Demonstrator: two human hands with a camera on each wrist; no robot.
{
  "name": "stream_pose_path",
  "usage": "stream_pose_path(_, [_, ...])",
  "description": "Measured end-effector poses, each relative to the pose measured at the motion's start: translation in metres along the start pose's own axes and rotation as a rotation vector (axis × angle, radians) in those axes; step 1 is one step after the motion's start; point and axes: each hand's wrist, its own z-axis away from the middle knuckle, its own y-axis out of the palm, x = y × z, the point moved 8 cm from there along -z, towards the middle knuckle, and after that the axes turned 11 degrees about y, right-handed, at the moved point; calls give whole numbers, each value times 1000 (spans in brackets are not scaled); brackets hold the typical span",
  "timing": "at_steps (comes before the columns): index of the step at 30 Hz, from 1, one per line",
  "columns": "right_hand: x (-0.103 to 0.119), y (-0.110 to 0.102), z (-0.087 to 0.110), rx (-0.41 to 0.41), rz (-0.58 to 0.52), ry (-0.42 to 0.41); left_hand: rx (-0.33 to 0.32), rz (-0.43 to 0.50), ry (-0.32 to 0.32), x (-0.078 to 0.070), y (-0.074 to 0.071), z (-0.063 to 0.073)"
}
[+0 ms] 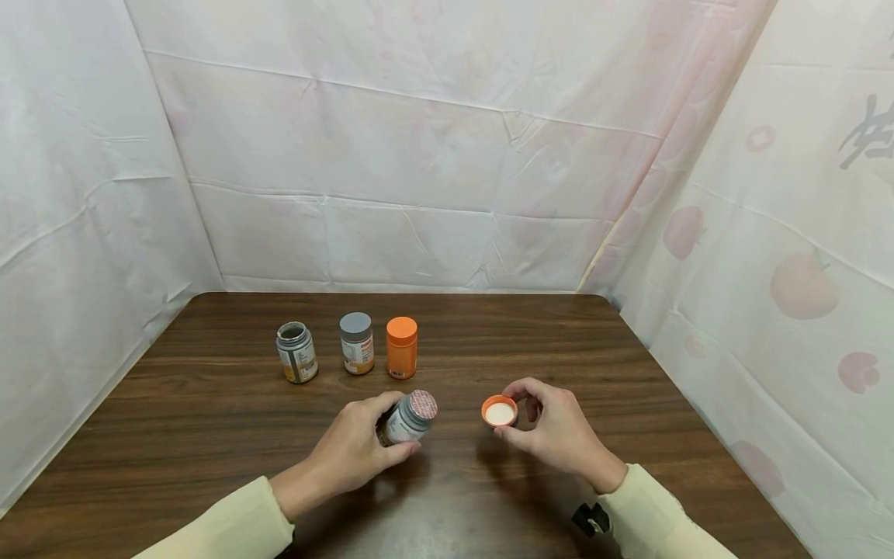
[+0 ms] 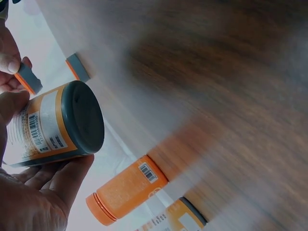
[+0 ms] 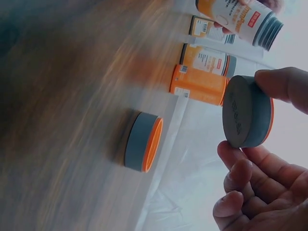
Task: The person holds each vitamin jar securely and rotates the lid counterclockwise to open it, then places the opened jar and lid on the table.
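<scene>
My left hand (image 1: pixel 356 439) grips a grey bottle (image 1: pixel 407 421) with a white and orange label, its thumb and fingers around the sides. The bottle leans to the right, and a red-patterned seal (image 1: pixel 423 404) covers its capless mouth. Over the table to the right, my right hand (image 1: pixel 559 427) pinches a grey screw cap (image 3: pixel 248 111) between thumb and fingertips. In the head view the cap's orange rim and white inside face up. A second grey cap with an orange rim (image 3: pixel 144 142) sits on the table near the right hand; that hand hides it in the head view.
Behind the left hand stand an open grey bottle (image 1: pixel 297 354), a grey-capped bottle (image 1: pixel 358 345) and an orange bottle (image 1: pixel 401 349) with an orange lid. The brown wooden table (image 1: pixel 230 435) is enclosed by white sheeting (image 1: pixel 419 155) at the back and sides.
</scene>
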Motion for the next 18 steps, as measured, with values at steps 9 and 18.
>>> stream_pose_path(9, [-17,-8,-5,-37,-25,52,-70,-32,-61,9,-13,5])
stream_pose_path(18, [-35,-15,-11,-76,2,122,-111,-85,-128,18,-25,10])
